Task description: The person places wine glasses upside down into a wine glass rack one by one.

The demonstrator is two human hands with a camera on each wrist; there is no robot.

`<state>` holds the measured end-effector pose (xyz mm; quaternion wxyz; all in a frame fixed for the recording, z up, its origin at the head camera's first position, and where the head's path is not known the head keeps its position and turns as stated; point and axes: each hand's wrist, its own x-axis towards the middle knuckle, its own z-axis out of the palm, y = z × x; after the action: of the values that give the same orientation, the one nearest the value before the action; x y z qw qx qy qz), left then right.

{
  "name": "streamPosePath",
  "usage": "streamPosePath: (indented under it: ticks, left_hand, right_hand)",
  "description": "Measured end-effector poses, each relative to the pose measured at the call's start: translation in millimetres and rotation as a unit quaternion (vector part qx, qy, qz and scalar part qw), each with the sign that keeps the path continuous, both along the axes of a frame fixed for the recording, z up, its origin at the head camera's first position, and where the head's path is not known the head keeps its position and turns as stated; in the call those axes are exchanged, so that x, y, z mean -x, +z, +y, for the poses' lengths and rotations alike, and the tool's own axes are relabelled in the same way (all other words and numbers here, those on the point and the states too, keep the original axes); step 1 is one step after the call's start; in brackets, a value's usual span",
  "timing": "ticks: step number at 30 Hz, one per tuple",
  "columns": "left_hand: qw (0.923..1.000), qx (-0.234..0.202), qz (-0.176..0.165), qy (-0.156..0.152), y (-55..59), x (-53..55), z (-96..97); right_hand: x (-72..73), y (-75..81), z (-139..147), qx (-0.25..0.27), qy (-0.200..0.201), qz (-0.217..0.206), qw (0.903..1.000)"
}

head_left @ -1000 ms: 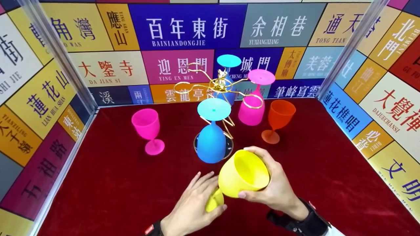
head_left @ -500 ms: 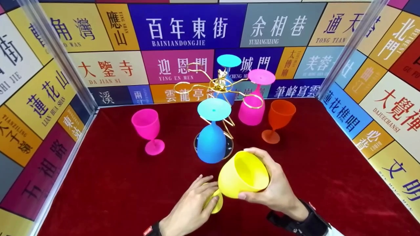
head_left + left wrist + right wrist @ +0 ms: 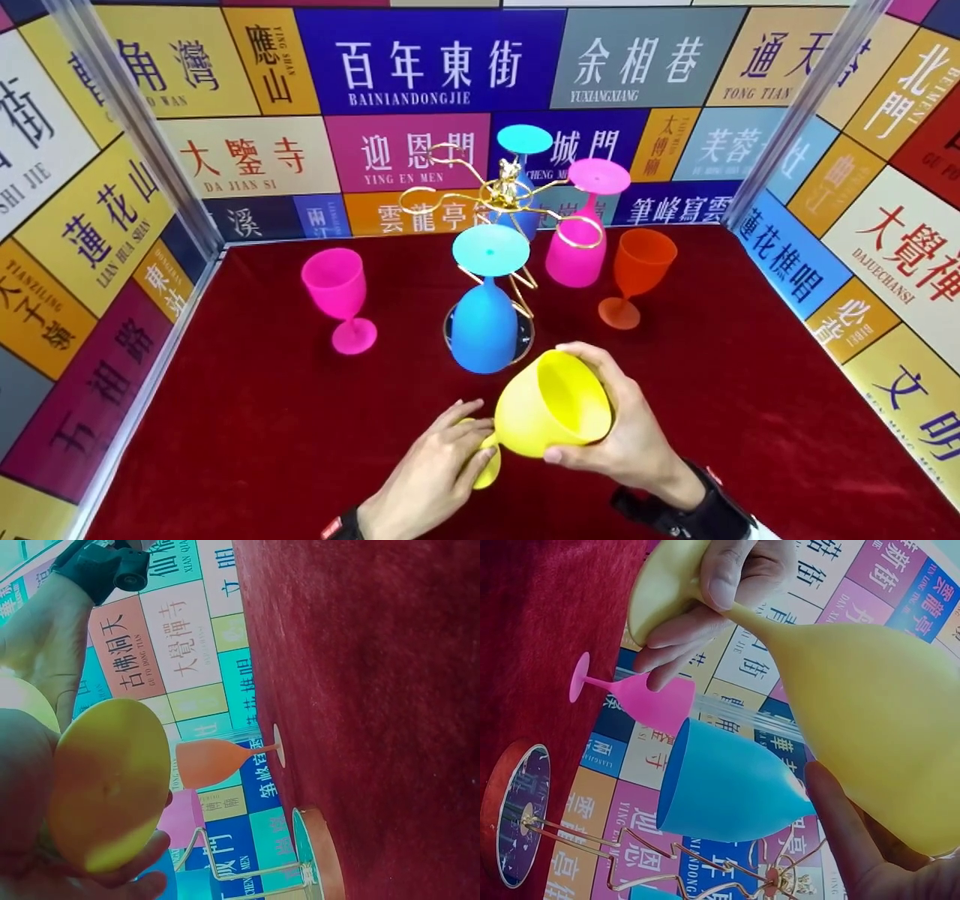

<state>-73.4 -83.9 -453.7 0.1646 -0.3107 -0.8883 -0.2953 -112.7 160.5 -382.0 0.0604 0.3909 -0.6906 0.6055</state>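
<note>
Above the cloth near the front, a yellow goblet (image 3: 519, 416) is held tilted between both hands, its mouth facing up and right. The right hand (image 3: 634, 439) grips its bowl, thumb at the near side of the rim and fingers around the far side. At the other end, the left hand (image 3: 427, 472) pinches the stem beside the foot; the right wrist view shows its thumb (image 3: 724, 585) against the stem. In the left wrist view the round yellow foot (image 3: 112, 780) faces the camera. An upside-down blue goblet (image 3: 484, 322) hangs just beyond the hands.
Behind it stands a gold wire rack (image 3: 504, 196) with looped arms, also carrying a second blue goblet (image 3: 525, 139) and a pink goblet (image 3: 576, 255), both inverted. Upright on the red cloth (image 3: 247, 420) are another pink goblet (image 3: 334, 285) at left and an orange goblet (image 3: 643, 262) at right.
The left fingers have closed in around the stem, and the thumb has moved up onto it. The yellow goblet has shifted slightly left and down. The other goblets stay put.
</note>
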Motion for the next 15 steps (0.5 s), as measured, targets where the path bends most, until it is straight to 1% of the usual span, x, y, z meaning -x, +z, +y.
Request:
streamPosePath:
  ticks: [4, 8, 15]
  left_hand:
    - [0.9994, 0.017, 0.030, 0.007, 0.4, -0.5, -2.0]
    - [0.9974, 0.037, 0.059, 0.020, 3.1, 1.2, -3.0]
    - [0.9938, 0.071, 0.077, 0.036, 8.9, 1.6, -6.8]
  right_hand:
    - [-0.9, -0.7, 0.2, -0.004, 0.000, -0.003, 1.0000]
    - [-0.2, -1.7, 1.0, -0.004, -0.002, 0.009, 0.9999]
    - [-0.4, -1.9, 2.4, -0.020, -0.006, 0.008, 0.9997]
